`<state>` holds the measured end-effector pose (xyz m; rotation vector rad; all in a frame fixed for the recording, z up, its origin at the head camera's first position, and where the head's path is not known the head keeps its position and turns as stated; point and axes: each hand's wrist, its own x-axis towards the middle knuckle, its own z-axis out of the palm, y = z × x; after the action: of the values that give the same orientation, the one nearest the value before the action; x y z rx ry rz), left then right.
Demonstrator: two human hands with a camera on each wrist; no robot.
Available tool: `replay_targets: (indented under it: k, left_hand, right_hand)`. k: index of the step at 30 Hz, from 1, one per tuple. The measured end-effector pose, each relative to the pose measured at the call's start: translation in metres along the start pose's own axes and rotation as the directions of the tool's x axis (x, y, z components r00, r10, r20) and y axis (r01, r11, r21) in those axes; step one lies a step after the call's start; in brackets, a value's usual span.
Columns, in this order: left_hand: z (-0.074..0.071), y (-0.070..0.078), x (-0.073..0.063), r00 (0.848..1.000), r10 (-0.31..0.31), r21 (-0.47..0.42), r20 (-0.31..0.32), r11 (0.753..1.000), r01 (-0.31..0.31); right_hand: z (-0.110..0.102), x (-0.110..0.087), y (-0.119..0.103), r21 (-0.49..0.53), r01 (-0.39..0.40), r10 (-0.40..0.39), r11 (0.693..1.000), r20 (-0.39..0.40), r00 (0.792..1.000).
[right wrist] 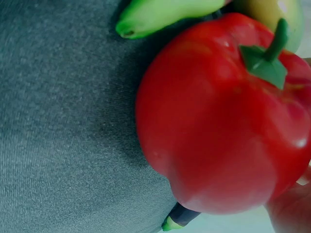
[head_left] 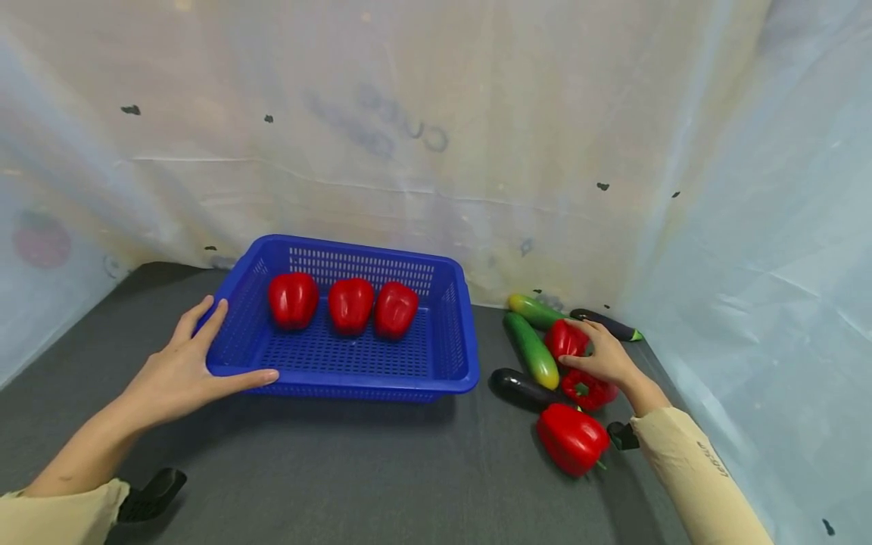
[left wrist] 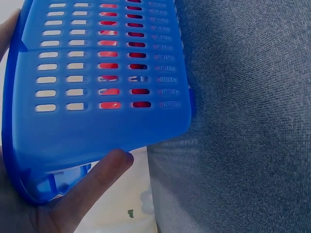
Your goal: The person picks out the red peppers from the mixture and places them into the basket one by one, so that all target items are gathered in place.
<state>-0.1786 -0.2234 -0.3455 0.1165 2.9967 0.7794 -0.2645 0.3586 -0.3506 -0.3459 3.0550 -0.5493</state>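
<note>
My left hand grips the near left corner of a blue plastic basket, thumb along the front rim and fingers at the left side. In the left wrist view, slotted basket wall fills the upper left. Inside lie three red bell peppers, the leftmost a little apart. At the right, my right hand holds a red bell pepper between thumb and fingers. Just below that hand lies another red bell pepper. A large bell pepper hides most of the hand in the right wrist view.
Around the right hand lie a green cucumber, a yellow-green cucumber, a near eggplant and a far eggplant. Another red bell pepper lies in front. Plastic sheeting rises behind the dark grey tabletop.
</note>
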Motion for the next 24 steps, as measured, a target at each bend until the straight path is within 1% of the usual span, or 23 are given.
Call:
replay_targets:
  k: [7, 15, 24]
  left_hand:
    - [0.0007, 0.0000, 0.0005, 1.000, 0.000, 0.007, -0.002, 1.000, 0.000]
    - [0.0002, 0.0007, 0.0004, 1.000, 0.004, 0.009, -0.001, 1.000, -0.004]
    - [-0.0012, 0.0004, -0.0002, 1.000, -0.002, 0.002, 0.003, 1.000, 0.002]
  right_hand:
    - [0.0028, -0.0003, 0.0009, 0.001, -0.008, 0.008, 1.000, -0.025, 1.000]
    - [0.0033, -0.0022, 0.0009, -0.006, 0.010, -0.010, 1.000, -0.070, 0.997]
    - [0.0049, 0.0018, -0.0011, -0.001, 0.007, -0.007, 1.000, -0.060, 0.998]
